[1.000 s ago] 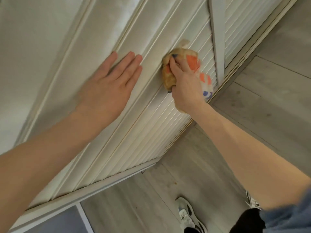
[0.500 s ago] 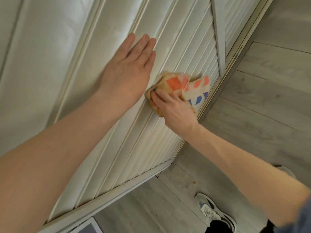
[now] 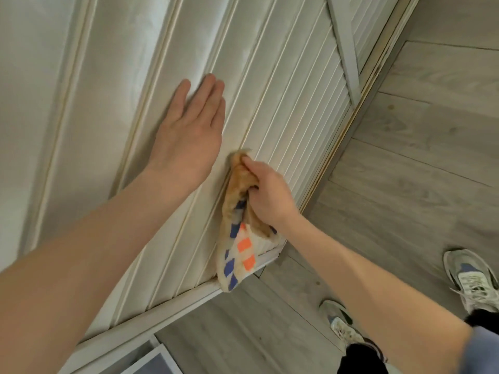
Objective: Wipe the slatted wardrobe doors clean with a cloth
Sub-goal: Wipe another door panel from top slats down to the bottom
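Observation:
A white slatted wardrobe door [image 3: 291, 98] fills the upper middle of the view. My left hand [image 3: 189, 130] lies flat on the door's frame with straight fingers. Just right of it, my right hand [image 3: 266, 193] grips a bunched cloth [image 3: 240, 238] with orange and blue squares and holds its top against the slats near the frame edge. The cloth's loose end hangs down to the door's bottom rail [image 3: 172, 303].
A second slatted door [image 3: 370, 20] stands further right behind a vertical stile. Grey wood-plank floor [image 3: 405, 157] runs along the door's track. My two trainers [image 3: 469, 279] stand on the floor at the lower right.
My right hand has dragged the cloth down the slats toward the bottom rail, and the cloth now hangs loose below it. My left hand has stayed flat on the frame.

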